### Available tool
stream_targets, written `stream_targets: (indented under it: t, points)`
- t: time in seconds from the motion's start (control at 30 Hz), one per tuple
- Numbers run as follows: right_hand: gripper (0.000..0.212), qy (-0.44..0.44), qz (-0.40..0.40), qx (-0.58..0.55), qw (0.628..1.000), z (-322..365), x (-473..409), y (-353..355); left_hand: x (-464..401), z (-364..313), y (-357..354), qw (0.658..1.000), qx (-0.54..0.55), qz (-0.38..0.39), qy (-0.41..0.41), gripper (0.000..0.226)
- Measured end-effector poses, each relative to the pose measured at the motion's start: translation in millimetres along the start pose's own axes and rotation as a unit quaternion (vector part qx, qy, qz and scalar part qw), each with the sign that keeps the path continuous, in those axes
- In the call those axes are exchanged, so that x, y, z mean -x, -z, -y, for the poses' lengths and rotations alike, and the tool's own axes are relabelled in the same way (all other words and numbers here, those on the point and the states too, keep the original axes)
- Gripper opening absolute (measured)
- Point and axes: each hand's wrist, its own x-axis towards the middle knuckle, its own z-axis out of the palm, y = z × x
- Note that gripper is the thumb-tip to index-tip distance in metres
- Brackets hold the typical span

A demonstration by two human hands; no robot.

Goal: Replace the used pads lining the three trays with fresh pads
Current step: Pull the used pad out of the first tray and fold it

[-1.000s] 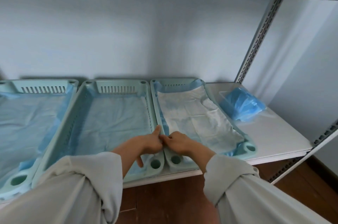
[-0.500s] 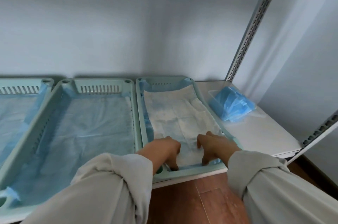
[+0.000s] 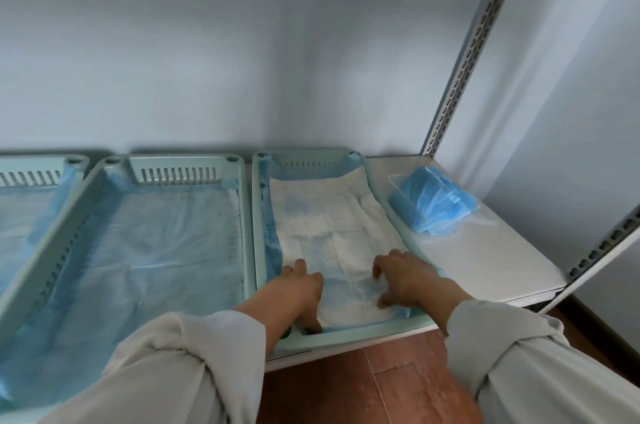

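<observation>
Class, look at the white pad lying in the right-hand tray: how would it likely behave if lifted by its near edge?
The white pad is creased and wrinkled, so it would probably droop rather than stay flat. It looks thin, so likely light. Its blue edges ride up the tray walls, so it may drag slightly.

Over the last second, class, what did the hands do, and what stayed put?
Both hands left the rim between the middle and right trays and moved onto the pad in the right tray: left hand, right hand. The trays and the blue packet stayed put.
</observation>
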Motion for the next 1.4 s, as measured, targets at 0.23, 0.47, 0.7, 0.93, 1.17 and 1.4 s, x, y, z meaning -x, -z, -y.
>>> stream_targets:
  t: [0.23,0.47,0.7,0.93,1.17,1.4]
  points:
    - [0.049,0.003,-0.048,-0.042,0.998,4,-4,-7,-4,-2,0,0.999,-0.033,-0.017,0.000,0.075]
    - [0.043,0.084,0.107,-0.112,0.984,18,-4,-5,-8,4,1,0.992,0.006,-0.125,-0.010,0.027]
    - [0.036,-0.011,-0.084,-0.060,0.995,6,-9,5,-1,14,22,0.953,0.096,-0.286,-0.019,0.021]
    - [0.014,-0.005,-0.202,-0.171,0.964,3,-9,21,10,23,27,0.984,-0.082,-0.156,-0.033,0.061]
    - [0.027,-0.047,-0.098,-0.163,0.981,-11,1,19,25,31,41,0.946,0.083,-0.313,-0.001,0.025]
    - [0.023,-0.085,-0.200,-0.250,0.944,-18,18,35,30,38,46,0.981,0.021,-0.191,-0.013,0.034]
